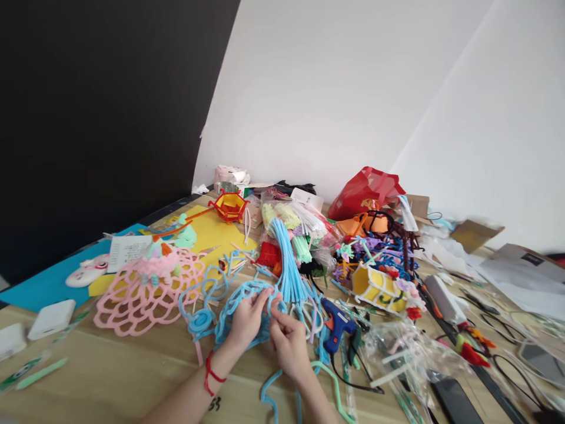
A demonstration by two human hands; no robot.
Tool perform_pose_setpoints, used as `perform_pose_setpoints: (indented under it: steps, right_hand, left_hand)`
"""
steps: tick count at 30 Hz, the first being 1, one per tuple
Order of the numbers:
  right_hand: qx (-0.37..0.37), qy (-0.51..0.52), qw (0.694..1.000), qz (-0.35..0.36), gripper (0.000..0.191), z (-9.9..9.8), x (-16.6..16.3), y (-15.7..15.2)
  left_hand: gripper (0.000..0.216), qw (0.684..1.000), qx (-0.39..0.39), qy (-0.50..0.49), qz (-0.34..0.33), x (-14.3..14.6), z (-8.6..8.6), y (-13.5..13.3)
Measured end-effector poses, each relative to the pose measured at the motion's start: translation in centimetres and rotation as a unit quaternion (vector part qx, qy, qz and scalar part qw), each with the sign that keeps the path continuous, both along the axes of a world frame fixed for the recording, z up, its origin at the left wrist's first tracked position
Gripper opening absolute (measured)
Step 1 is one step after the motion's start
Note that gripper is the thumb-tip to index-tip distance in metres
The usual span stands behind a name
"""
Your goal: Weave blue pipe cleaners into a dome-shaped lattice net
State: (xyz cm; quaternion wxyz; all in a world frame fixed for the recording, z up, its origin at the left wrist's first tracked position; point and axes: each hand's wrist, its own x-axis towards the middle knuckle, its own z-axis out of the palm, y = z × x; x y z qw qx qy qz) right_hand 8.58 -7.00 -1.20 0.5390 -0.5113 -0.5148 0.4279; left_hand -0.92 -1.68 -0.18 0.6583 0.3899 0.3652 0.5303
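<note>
My left hand (pixel 247 321), with a red string on its wrist, grips a light-blue pipe-cleaner lattice (pixel 241 300) lying on the wooden table. My right hand (pixel 288 340) pinches the same blue lattice right beside the left fingers. A bundle of straight light-blue pipe cleaners (pixel 288 262) fans out just behind both hands. More blue loops (pixel 200 321) lie to the left of my left hand.
A pink pipe-cleaner lattice (pixel 145 288) lies at left on yellow paper (pixel 212 232). A blue glue gun (pixel 338 324) sits right of my hands. A yellow woven basket (pixel 379 287), a red bag (pixel 366 188), a white box (pixel 52 318) and several plastic packets crowd the table.
</note>
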Motion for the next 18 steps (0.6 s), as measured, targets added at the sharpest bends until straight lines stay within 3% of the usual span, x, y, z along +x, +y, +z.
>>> perform_pose_setpoints:
  steps: [7, 18]
  right_hand:
    - [-0.013, 0.014, 1.0, -0.01, 0.039, 0.5, 0.1, 0.2]
    - [-0.04, 0.041, 0.998, 0.002, 0.037, 1.0, 0.0, -0.1]
  left_hand:
    - [0.028, 0.998, 0.018, -0.004, -0.065, -0.1, 0.6, -0.3]
    - [0.024, 0.996, 0.024, 0.02, -0.083, -0.4, 1.2, -0.7]
